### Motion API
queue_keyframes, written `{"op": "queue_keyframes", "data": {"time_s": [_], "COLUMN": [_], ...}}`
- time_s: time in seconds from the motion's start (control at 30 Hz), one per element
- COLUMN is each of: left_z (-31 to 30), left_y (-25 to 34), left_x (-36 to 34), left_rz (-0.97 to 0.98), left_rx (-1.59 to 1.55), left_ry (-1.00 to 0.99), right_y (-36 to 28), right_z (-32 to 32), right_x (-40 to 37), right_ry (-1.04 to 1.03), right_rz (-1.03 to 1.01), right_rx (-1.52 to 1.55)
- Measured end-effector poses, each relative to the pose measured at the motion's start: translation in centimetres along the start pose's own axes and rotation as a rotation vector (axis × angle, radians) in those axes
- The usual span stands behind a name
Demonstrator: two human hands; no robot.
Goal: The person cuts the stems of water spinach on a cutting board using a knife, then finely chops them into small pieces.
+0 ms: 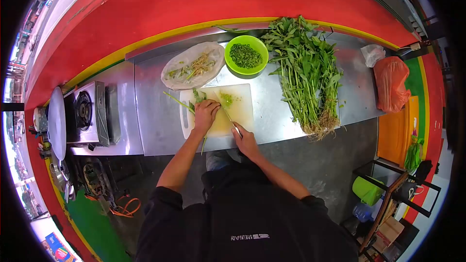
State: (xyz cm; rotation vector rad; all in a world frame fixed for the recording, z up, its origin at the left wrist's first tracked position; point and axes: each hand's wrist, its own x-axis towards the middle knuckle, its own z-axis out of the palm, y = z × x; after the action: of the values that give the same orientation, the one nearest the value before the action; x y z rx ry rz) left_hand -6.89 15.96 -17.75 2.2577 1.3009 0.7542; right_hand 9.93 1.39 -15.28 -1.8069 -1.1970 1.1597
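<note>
On the white cutting board (pixel 245 114), my left hand (pixel 207 115) is closed around green leafy stems (pixel 199 96). Stem ends stick out to the left and below the hand. My right hand (pixel 245 141) grips a knife (pixel 228 116) by its handle, with the blade slanting up toward the fingers of my left hand. Small chopped green pieces (pixel 226 99) lie on the board by the blade tip. Behind the board stands a lime green bowl (pixel 247 72) holding finely chopped greens (pixel 245 56). My left fingertips partly hide the held stems.
A clear plastic bag (pixel 172 81) with roots and scraps lies behind the board. To the right is a large pile of leafy greens (pixel 306 73) with roots toward me. A gas stove (pixel 87 111) stands left; a red plastic bag (pixel 391 85) sits far right on the steel counter (pixel 272 116).
</note>
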Motion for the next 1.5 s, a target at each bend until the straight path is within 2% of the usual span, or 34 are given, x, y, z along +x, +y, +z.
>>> {"op": "queue_keyframes", "data": {"time_s": [0.2,0.27,0.4,0.47,0.67,0.77,0.9,0.97,1.2,1.23,1.5], "left_z": [0.3,0.3,0.4,0.2,0.0,0.1,0.2,0.2,0.3,0.4,0.3], "left_y": [-0.2,-0.1,-0.2,-0.1,-0.2,-0.2,-0.3,-0.4,-0.6,-0.7,-0.5], "left_x": [-0.1,-0.2,-0.3,-0.4,-0.4,-0.4,-0.4,-0.4,-0.3,-0.3,-0.4], "left_rz": [-0.025,-0.017,-0.013,-0.013,-0.002,-0.032,-0.027,-0.018,-0.002,-0.014,-0.009], "left_rx": [0.017,0.004,0.018,-0.003,0.024,0.003,-0.007,-0.007,0.024,0.014,-0.005], "left_ry": [-0.01,0.007,0.029,0.001,0.005,0.003,0.013,0.011,0.01,0.0,0.014], "right_y": [0.3,-0.2,-0.2,1.0,0.1,-0.1,0.8,0.5,-0.1,0.2,0.5], "right_z": [0.2,-0.6,-0.8,0.1,0.5,-0.1,0.1,0.3,0.6,0.5,0.5], "right_x": [-0.3,-1.0,-0.7,0.1,1.1,0.3,0.1,0.5,0.9,0.6,0.7], "right_ry": [0.057,-0.01,-0.072,0.057,0.067,0.019,0.031,-0.003,0.036,0.065,0.049], "right_rz": [-0.073,0.038,0.133,-0.114,-0.155,-0.071,-0.104,-0.019,-0.062,-0.122,-0.079], "right_rx": [0.002,-0.002,-0.029,-0.019,0.029,0.019,0.01,-0.062,-0.023,0.009,0.0]}}
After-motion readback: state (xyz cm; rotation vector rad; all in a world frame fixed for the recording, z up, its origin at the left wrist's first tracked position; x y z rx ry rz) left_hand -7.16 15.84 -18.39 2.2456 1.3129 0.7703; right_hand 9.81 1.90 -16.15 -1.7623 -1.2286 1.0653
